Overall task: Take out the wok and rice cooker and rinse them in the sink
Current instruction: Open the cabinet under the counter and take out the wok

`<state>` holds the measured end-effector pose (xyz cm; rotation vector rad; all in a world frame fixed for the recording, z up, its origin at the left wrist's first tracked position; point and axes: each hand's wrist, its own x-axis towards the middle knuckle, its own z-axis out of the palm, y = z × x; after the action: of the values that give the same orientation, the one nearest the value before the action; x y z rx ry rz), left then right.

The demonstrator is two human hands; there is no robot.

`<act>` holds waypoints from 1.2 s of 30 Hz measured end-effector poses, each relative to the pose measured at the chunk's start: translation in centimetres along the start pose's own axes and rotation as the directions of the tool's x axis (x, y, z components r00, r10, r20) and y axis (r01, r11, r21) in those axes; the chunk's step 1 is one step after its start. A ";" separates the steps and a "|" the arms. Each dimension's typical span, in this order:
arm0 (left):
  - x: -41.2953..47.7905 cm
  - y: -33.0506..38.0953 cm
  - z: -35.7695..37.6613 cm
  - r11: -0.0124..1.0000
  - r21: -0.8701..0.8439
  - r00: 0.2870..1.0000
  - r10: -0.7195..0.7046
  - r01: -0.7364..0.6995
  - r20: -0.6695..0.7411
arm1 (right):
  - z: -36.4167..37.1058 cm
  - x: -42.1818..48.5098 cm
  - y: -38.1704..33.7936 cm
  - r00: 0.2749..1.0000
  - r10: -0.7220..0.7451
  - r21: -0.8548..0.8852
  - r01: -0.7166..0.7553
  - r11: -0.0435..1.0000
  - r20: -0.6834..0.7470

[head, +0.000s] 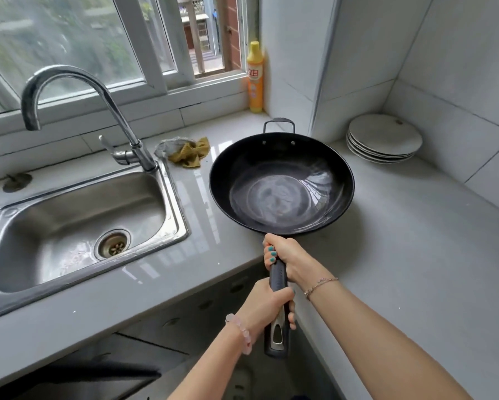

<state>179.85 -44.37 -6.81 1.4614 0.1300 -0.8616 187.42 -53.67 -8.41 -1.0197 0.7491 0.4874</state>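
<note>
The black wok [281, 183] is in the middle of the frame over the table [415, 226], with the right hand [288, 256] and left hand [267, 307] fingers [270, 254] wrapped tight round its handle [277, 277], so keep it flat, swing it left over the sink [176, 203], and miss the tap [69, 79].

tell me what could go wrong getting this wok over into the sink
The wide black metal wok is carried only by its long handle, in the left hand and right hand; it may tip if the grip slips. Swinging it left, its rim could strike the curved chrome tap at the corner of the steel sink.
</note>
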 end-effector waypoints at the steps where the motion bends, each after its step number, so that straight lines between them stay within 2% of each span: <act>1: 0.6 0.2 -0.3 1.000 0.010 1.000 -0.010 0.011 -0.003 | 0.2 0.4 -0.4 1.000 0.005 0.000 -0.005 1.000 -0.003; 13: 6.5 3.6 -3.0 0.994 -0.099 0.999 -0.045 0.046 0.016 | 3.0 5.0 -5.3 1.000 0.024 -0.027 -0.024 0.999 0.014; 26: 10.4 7.1 -4.5 0.964 -0.251 0.995 -0.069 0.085 0.071 | 4.4 8.9 -9.7 1.000 0.022 -0.154 -0.020 0.988 0.013; 32: 9.6 5.4 -3.8 0.992 -0.116 0.999 -0.045 0.047 0.026 | 3.1 8.7 -9.8 0.999 -0.014 -0.166 0.021 0.986 0.038; 36: 8.6 4.8 -3.3 1.000 0.027 1.000 0.001 -0.001 -0.011 | 1.8 7.0 -10.0 0.995 -0.095 -0.244 0.102 0.964 0.043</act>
<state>190.04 -45.65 -8.35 1.4909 0.1262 -0.8578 199.38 -56.43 -7.38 -1.2720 0.6168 0.5169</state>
